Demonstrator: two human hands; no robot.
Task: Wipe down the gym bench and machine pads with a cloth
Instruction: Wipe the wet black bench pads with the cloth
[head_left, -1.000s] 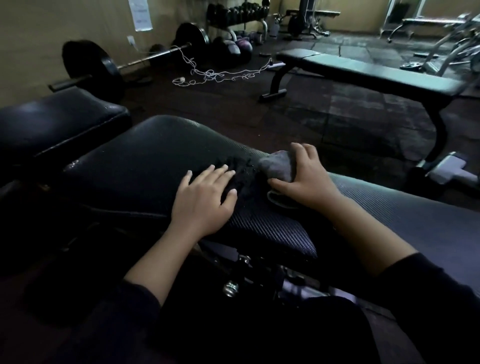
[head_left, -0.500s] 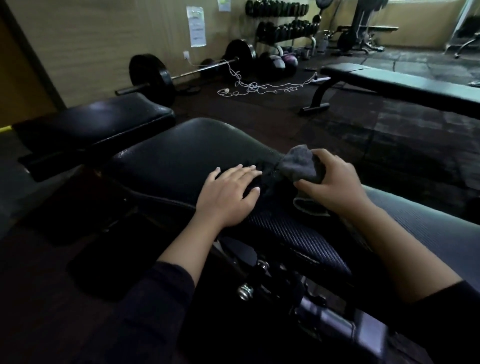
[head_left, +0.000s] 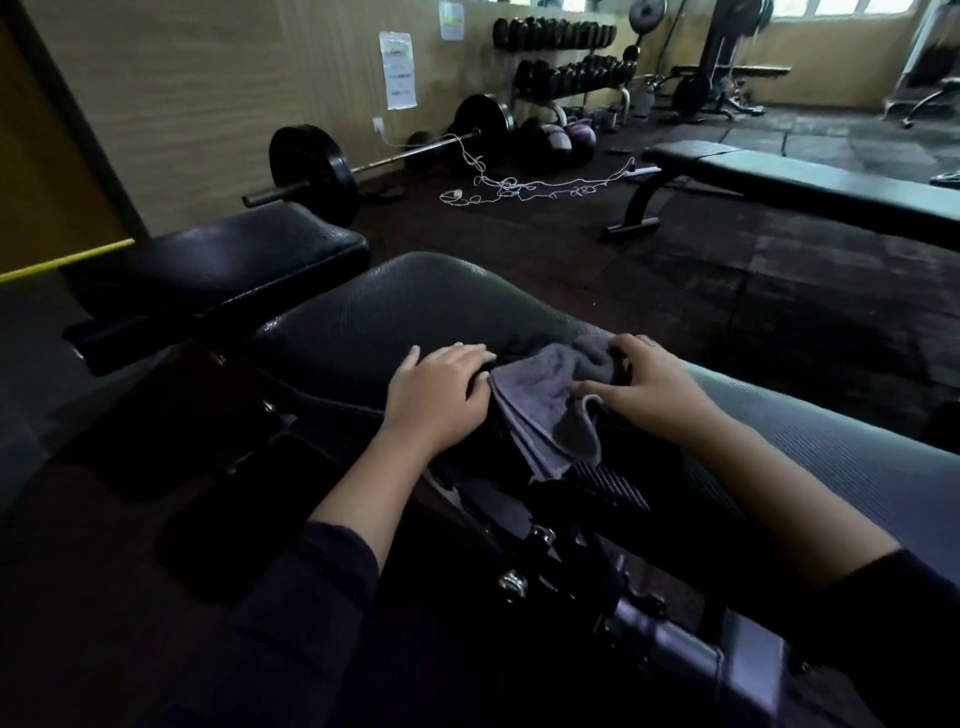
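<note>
The cloth (head_left: 550, 405) is no longer the tight wad it was half a second ago: it now lies opened out in loose grey folds over the near edge of the bench pad (head_left: 415, 306), its lower corner drooping off the edge toward the frame below. The right hand (head_left: 649, 389) has dropped from gripping the bundle to resting on top of it, its fingers (head_left: 597, 387) curled lightly over the upper folds and the thumb pinning a fold down, so it has hold of the cloth. The left hand (head_left: 441, 395) has slid in beside it; it lies flat on the pad, fingers straight, holding nothing, its fingertips touching the cloth's left edge. I read this as refolding or spreading the cloth for a broader wiping face, so the wiping itself looks paused. The rounded far end of the pad lies open ahead of both hands, and the ribbed stretch to the right is unobstructed too. Close below the near edge sit bolts and dark frame parts (head_left: 519, 582) where the hanging corner could catch. A second pad (head_left: 223, 260) stands just beyond to the left, and a flat bench (head_left: 805, 182) well apart across the floor.
</note>
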